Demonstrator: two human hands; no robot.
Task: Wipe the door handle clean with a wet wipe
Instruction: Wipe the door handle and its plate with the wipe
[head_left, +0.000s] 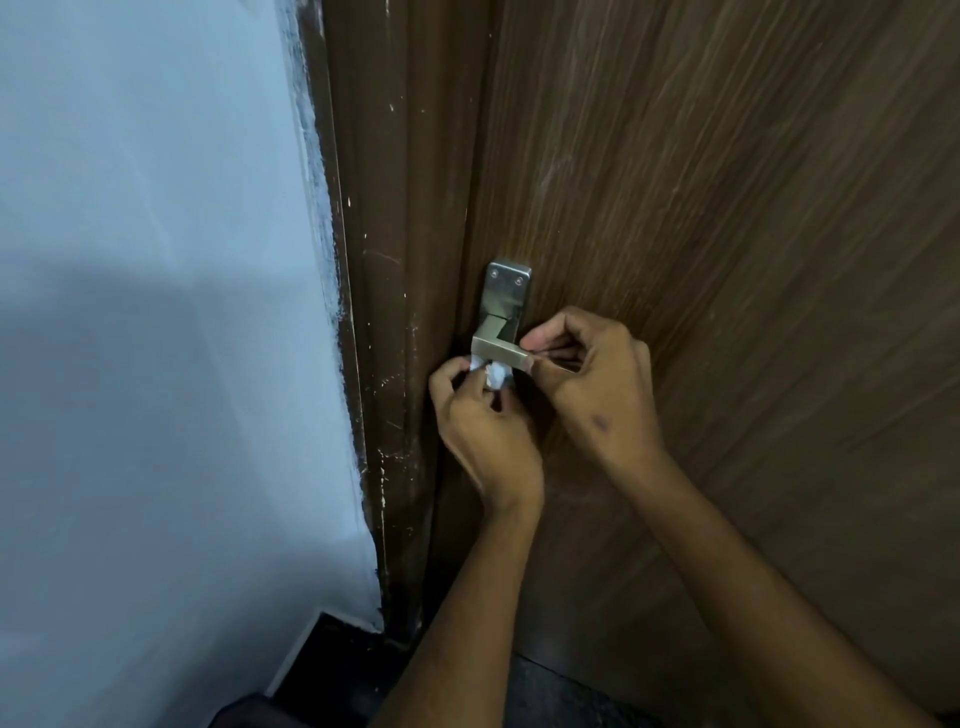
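Note:
A brushed-metal lever door handle (496, 347) on a tall metal backplate (508, 288) is mounted on a brown wooden door (701, 208). My left hand (480, 421) is just below the lever's left end, its fingers closed on a crumpled white wet wipe (493, 375) pressed up under the lever. My right hand (592, 384) is closed around the lever's right part, thumb on top. The lower backplate is hidden behind my hands.
The dark brown door frame (395, 312), flecked with white paint, runs down the left of the door. A pale blue-white wall (156, 312) fills the left side. Dark floor (353, 670) and a pale skirting strip lie at the bottom.

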